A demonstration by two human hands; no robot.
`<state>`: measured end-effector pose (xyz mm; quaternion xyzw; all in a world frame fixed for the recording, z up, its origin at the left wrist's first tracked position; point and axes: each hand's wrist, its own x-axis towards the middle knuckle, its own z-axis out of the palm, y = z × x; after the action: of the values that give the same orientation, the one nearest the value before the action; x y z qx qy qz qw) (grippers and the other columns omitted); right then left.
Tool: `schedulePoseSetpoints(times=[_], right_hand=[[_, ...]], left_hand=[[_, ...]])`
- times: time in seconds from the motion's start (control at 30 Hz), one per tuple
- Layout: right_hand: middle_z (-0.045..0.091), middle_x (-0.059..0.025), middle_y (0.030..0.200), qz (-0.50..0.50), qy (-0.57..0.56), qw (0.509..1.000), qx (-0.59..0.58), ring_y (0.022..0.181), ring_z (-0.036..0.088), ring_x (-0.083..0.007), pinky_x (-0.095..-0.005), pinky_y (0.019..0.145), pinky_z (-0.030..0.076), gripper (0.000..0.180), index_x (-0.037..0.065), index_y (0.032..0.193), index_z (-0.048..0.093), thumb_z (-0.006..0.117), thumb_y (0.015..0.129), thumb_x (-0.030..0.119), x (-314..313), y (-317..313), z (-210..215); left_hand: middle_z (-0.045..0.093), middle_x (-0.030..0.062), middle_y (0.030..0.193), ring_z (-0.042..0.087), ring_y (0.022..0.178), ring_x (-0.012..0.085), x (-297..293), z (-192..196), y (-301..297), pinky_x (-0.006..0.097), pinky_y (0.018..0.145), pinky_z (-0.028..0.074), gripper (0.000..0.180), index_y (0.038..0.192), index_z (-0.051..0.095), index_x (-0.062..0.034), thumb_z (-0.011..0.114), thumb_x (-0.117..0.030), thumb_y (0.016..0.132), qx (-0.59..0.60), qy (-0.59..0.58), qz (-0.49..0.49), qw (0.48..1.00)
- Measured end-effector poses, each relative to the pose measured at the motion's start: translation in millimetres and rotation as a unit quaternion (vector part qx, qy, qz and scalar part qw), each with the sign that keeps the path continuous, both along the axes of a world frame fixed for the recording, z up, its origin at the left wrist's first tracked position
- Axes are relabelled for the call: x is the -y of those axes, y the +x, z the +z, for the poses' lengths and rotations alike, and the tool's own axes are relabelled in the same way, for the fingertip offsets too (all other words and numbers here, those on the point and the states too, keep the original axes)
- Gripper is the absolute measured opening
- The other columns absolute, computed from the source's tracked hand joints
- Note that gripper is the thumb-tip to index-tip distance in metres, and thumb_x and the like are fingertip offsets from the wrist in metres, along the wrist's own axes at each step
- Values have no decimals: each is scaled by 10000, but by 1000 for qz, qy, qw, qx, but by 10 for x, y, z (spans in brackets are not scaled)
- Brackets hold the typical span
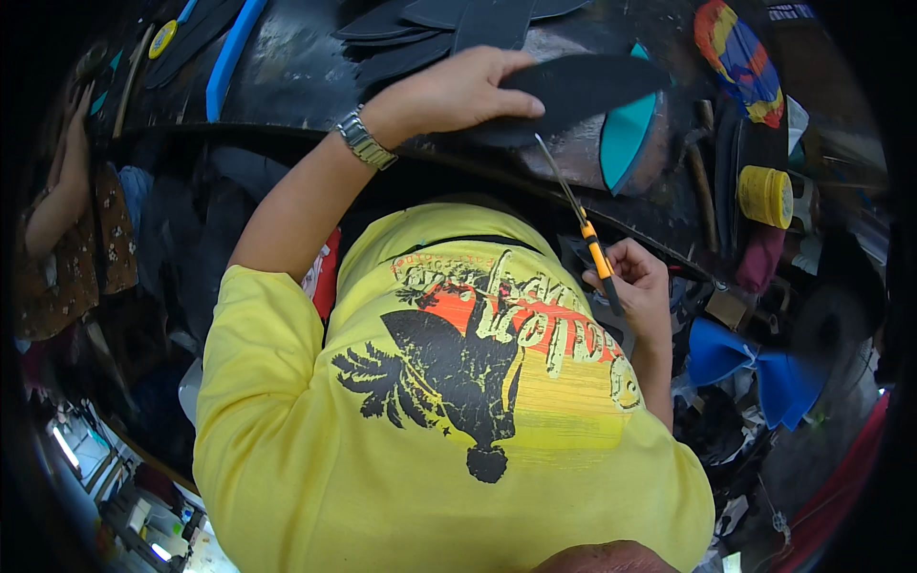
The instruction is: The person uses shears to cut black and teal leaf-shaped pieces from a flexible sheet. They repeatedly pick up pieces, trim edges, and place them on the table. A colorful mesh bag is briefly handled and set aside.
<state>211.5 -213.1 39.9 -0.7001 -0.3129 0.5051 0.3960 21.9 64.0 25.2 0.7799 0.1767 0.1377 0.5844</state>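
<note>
My left hand (454,95), with a metal watch at the wrist, pinches a flat black leaf-shaped piece (602,86) between thumb and fingers above the dark worktable. Under its right part lies a teal piece (626,148) of similar pointed shape. My right hand (640,284) is closed round the handle of a slim pointed tool (593,246), orange and black with a long thin metal end. That end points up and left, its tip close to the black piece's lower edge; whether they touch I cannot tell.
Several black cut pieces (401,57) lie piled at the table's far side. A blue strip (229,67) is at the left. A yellow tub (764,197), a rod (701,191) and a multicoloured oval piece (740,62) sit right. Another person's arm (62,196) shows far left.
</note>
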Motion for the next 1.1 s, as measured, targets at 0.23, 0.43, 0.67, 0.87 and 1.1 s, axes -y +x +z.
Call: schedulePoseSetpoints(times=[0.23,0.43,0.67,0.87,1.1], right_hand=[[577,12,642,-113,30,990,-78,501,497,-22,-154,455,371,198,35,861,586,767,785,11,-87,32,3],[579,-61,642,-217,42,958,-186,454,505,-85,-182,426,389,180,21,891,580,700,863,152,-57,56,-71],[570,-86,654,-293,74,919,-253,466,498,-129,-207,447,400,240,5,894,593,686,890,226,35,113,-238],[589,-102,715,-253,63,912,-317,544,548,-137,-220,460,438,274,-15,915,598,688,888,242,165,113,-328],[615,-132,1024,-123,120,867,-468,836,653,-262,-319,616,525,568,43,1174,570,773,799,419,290,162,-478]], left_hand=[[583,162,992,553,982,383,-341,341,119,452,871,455,390,1156,584,-8,686,-107,792,-43,511,301,804],[602,160,1195,620,1039,327,59,145,658,436,896,500,477,1246,580,-92,710,-308,841,-2,448,110,887],[588,207,1248,533,1208,378,220,-152,1447,508,989,394,820,1395,463,-113,752,-518,743,-135,425,82,891],[592,213,1266,530,1233,331,-71,-169,1704,411,1022,418,814,1445,377,-117,774,-307,760,-18,173,95,980],[649,79,1145,617,1002,152,-188,225,1191,278,942,474,460,1326,533,-11,644,-35,880,278,-245,-89,925]])
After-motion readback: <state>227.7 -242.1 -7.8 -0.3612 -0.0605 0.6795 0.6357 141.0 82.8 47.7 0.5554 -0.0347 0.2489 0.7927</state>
